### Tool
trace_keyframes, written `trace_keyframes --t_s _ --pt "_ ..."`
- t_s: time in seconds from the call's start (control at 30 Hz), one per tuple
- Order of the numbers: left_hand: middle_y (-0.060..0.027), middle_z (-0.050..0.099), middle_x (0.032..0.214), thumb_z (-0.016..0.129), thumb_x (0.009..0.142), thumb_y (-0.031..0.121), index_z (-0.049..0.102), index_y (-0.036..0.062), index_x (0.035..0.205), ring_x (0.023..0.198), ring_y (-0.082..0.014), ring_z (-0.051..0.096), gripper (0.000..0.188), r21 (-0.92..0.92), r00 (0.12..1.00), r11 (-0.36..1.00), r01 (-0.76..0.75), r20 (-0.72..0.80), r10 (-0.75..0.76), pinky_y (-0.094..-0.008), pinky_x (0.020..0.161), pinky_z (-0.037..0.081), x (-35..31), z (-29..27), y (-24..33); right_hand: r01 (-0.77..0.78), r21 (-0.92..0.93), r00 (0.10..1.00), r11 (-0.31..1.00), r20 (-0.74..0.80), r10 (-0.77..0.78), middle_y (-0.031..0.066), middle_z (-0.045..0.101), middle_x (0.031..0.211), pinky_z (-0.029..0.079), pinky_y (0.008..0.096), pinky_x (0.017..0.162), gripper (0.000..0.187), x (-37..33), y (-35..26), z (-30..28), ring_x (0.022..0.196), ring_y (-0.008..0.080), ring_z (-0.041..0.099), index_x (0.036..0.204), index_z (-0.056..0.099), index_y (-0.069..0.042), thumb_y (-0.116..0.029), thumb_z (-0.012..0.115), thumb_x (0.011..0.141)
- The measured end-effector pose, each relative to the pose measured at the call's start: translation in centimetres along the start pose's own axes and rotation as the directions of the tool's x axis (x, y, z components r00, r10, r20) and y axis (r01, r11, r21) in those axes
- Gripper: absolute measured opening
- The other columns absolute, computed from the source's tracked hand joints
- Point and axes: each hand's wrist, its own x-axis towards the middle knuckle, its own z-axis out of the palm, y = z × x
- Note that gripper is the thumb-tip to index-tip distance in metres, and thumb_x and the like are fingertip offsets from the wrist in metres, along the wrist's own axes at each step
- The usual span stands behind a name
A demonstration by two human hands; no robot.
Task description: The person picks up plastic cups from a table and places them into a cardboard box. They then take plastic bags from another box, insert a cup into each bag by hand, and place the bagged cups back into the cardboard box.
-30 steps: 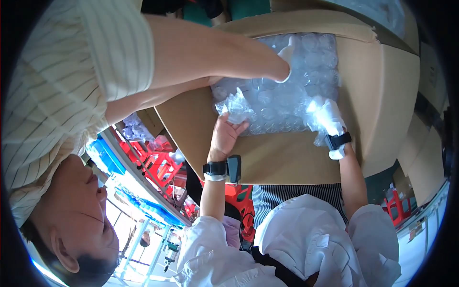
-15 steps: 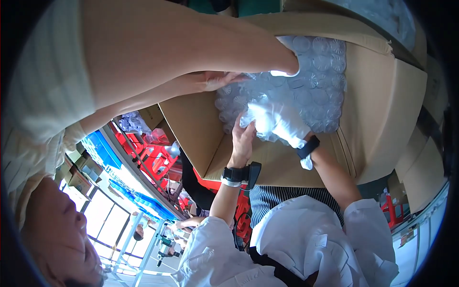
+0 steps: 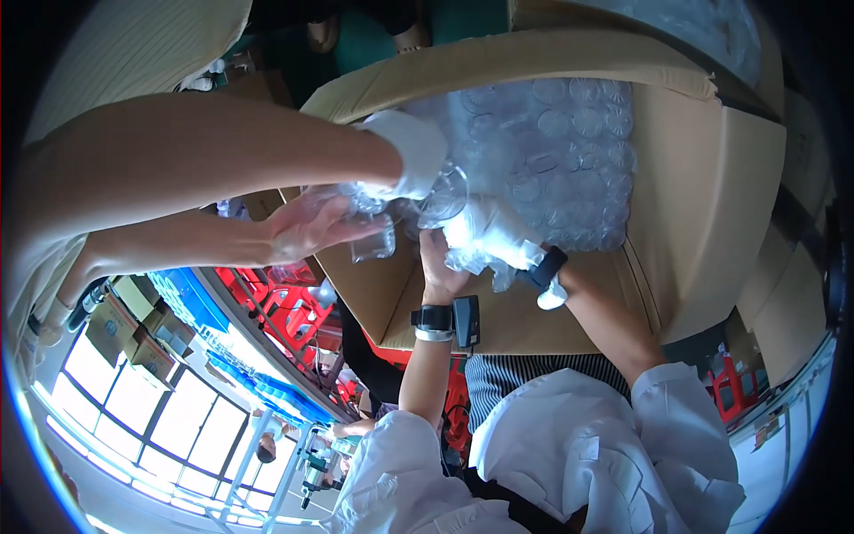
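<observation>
My bare left hand (image 3: 439, 270), with a dark band at the wrist, reaches up to the near side of a large cardboard box. Its fingers close on clear plastic containers and are partly hidden by them. In a white glove, my right hand (image 3: 489, 230) grips the clear plastic containers (image 3: 473, 261) beside it. Just above the glove shows a round clear plastic container (image 3: 444, 192). A co-worker's gloved hand (image 3: 411, 153) and bare hand (image 3: 311, 224) come in from the left, holding clear plastic containers (image 3: 374, 242) next to my hands.
The open cardboard box (image 3: 689, 187) holds several rows of clear round containers (image 3: 574, 169). Red stools (image 3: 285, 307) and a long table with blue trays (image 3: 258, 378) stand to the left. More cardboard (image 3: 783, 294) and a red stool (image 3: 734, 392) are at the right.
The co-worker's arms have drawn left and nearer, out of the box, with clear containers in the hands. My hands have shifted slightly left and down.
</observation>
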Motion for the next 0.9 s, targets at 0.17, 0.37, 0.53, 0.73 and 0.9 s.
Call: trace_keyframes --t_s 0.17,0.37,0.53,0.73,0.9 --pt "-0.0109 0.055 0.110 0.033 0.090 0.041 0.048 0.0036 0.116 0.099 -0.0250 0.054 0.048 -0.095 0.936 0.996 -0.002 0.349 0.035 -0.0390 0.084 0.045 2.5 -2.2 -0.4 0.052 0.105 0.998 0.993 -0.030 -0.049 0.0083 0.063 0.080 0.047 0.0327 0.065 0.021 0.7 1.8 0.9 0.072 0.0195 0.060 0.082 0.061 -0.005 -0.019 0.068 0.067" --pt "-0.0151 0.055 0.110 0.052 0.083 0.026 0.047 0.0054 0.120 0.103 -0.0285 0.053 0.042 0.901 0.746 0.294 -0.318 0.047 0.664 -0.0386 0.089 0.042 6.7 -7.1 3.7 0.202 0.196 0.977 0.960 0.030 -0.211 0.0071 0.062 0.096 0.046 0.0305 0.079 0.019 3.4 -0.4 -2.1 0.090 0.0158 0.057 0.091 0.061 0.000 -0.009 0.061 0.074" --pt "-0.0182 0.045 0.124 0.063 0.074 0.017 0.039 0.0063 0.128 0.115 -0.0319 0.044 0.060 0.742 0.599 -0.656 0.134 0.467 0.650 -0.0388 0.094 0.038 9.3 -6.7 6.3 0.092 0.153 0.996 0.984 -0.014 -0.091 0.0062 0.062 0.095 0.046 0.0285 0.079 0.021 0.0 2.4 -4.4 0.087 0.0153 0.058 0.095 0.060 -0.001 -0.007 0.061 0.074" --pt "-0.0183 0.039 0.129 0.064 0.071 0.015 0.032 0.0077 0.132 0.119 -0.0342 0.039 0.069 0.785 0.749 -0.609 0.112 0.336 0.571 -0.0393 0.096 0.037 10.2 -4.4 8.0 -0.053 0.113 0.993 0.992 -0.097 0.064 0.0049 0.063 0.094 0.046 0.0255 0.078 0.026 -0.1 5.2 -8.3 0.084 0.0146 0.059 0.101 0.059 -0.002 -0.003 0.060 0.075" --pt "-0.0199 0.045 0.121 0.066 0.068 0.010 0.031 0.0065 0.131 0.113 -0.0360 0.043 0.072 0.907 0.699 -0.384 -0.176 0.389 0.600 -0.0391 0.093 0.039 6.5 -0.8 7.1 -0.174 0.096 0.966 0.980 -0.175 0.188 0.0039 0.064 0.093 0.046 0.0230 0.078 0.030 -1.4 4.9 -7.1 0.081 0.0140 0.060 0.106 0.059 -0.002 0.000 0.060 0.076"
